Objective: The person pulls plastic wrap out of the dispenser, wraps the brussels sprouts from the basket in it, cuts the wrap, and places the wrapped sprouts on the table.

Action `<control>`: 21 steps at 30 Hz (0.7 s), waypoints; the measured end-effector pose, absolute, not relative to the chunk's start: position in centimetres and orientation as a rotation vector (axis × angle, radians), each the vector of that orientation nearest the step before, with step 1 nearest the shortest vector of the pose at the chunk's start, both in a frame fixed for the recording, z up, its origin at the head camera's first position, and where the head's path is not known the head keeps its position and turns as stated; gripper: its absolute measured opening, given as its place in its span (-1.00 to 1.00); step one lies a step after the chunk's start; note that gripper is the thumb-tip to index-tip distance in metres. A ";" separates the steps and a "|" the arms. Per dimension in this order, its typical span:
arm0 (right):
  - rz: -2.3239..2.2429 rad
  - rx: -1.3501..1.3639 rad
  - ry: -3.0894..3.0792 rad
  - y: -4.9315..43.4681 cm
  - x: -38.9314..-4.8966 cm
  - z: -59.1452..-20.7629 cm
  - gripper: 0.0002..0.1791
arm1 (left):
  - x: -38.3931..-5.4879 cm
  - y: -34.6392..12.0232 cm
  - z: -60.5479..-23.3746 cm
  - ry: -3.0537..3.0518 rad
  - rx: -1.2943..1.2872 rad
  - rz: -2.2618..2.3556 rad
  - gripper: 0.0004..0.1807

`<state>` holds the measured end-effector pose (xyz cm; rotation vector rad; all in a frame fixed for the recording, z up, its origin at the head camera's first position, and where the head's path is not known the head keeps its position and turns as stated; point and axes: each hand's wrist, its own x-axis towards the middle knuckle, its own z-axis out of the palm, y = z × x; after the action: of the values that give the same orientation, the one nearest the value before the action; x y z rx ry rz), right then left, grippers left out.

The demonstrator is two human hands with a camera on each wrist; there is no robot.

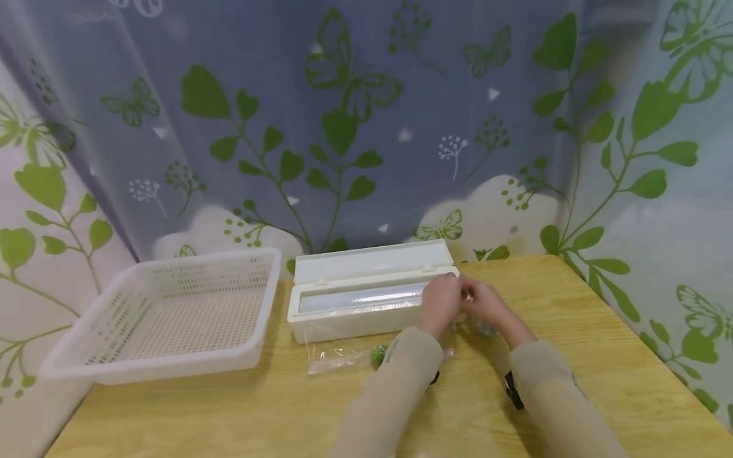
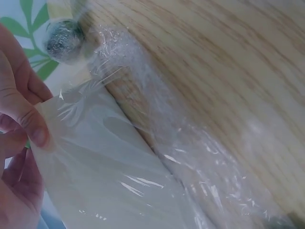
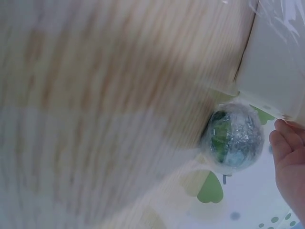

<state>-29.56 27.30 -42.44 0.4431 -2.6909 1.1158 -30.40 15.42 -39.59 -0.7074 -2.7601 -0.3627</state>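
Note:
A white cling film dispenser box (image 1: 355, 323) stands lid-up on the table, a roll (image 1: 366, 298) inside. Cling film (image 2: 157, 124) drapes down its front and lies crumpled on the wood. My left hand (image 1: 441, 304) and right hand (image 1: 487, 302) meet at the box's right end. Both pinch the film along the top edge by the corner; a thumb lies on it in the left wrist view. The left hand's fingertips are partly hidden. Beside that end sits a film-wrapped green ball (image 3: 233, 136). Another green round thing (image 1: 378, 356) shows beside my left sleeve, at the loose film.
A white perforated plastic basket (image 1: 260, 356) stands on the left of the wooden table (image 1: 229, 420). Directly behind the table hangs a curtain (image 1: 435, 159) printed with leaves and butterflies. The open lid (image 1: 372, 262) leans back behind the box.

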 end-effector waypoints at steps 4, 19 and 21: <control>1.093 0.437 -2.697 27.4 -29.5 -42.2 -0.66 | -30.4 15.5 -39.4 -2.756 -0.693 -0.365 -0.88; 1.060 0.455 -2.754 27.1 -29.2 -42.3 -0.50 | -30.4 14.7 -40.1 -2.726 -0.765 -0.362 -0.80; 1.073 0.426 -2.774 27.2 -29.1 -42.2 -0.39 | -30.5 14.7 -39.9 -2.753 -0.788 -0.336 -0.85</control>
<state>-29.07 27.24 -42.15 0.4263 -2.7743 1.0731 -30.49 14.72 -39.92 -0.7884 -2.7533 -0.3364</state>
